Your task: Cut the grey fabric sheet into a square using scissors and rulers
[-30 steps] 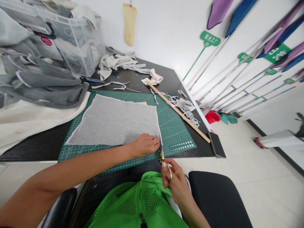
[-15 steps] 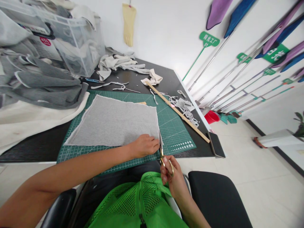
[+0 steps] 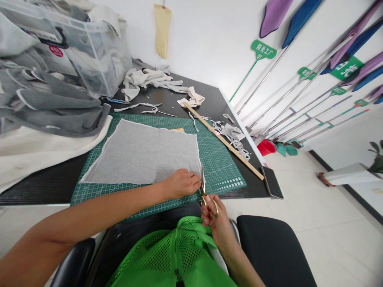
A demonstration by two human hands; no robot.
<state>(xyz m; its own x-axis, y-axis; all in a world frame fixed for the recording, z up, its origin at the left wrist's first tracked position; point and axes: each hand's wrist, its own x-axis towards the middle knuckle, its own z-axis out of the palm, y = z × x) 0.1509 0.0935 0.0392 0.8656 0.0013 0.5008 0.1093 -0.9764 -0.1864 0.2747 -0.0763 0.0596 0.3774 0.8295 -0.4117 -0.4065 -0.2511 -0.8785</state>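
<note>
A light grey piece of fabric (image 3: 149, 153) lies flat on the green cutting mat (image 3: 220, 159). My left hand (image 3: 186, 183) is closed on the fabric's near right corner, pinching it. Gold-handled scissors (image 3: 204, 191) are in my right hand (image 3: 216, 217), with fingers in the handle loops. Their blades point away from me, along the right edge of the fabric and just beside my left fingertips. Whether the blade tips have cloth between them is too small to tell.
A wooden ruler (image 3: 224, 141) lies slantwise across the mat's right side, near loose grey cord scraps (image 3: 236, 139). A phone (image 3: 272, 182) rests at the table's right corner. Grey cloths (image 3: 60, 107) and a clear plastic bin (image 3: 101, 63) stand left; a blue-handled tool (image 3: 118, 101) lies nearby.
The scissors have shifted very slightly and their blades look a little more visible beside the fabric edge. My left hand keeps its place on the corner.
</note>
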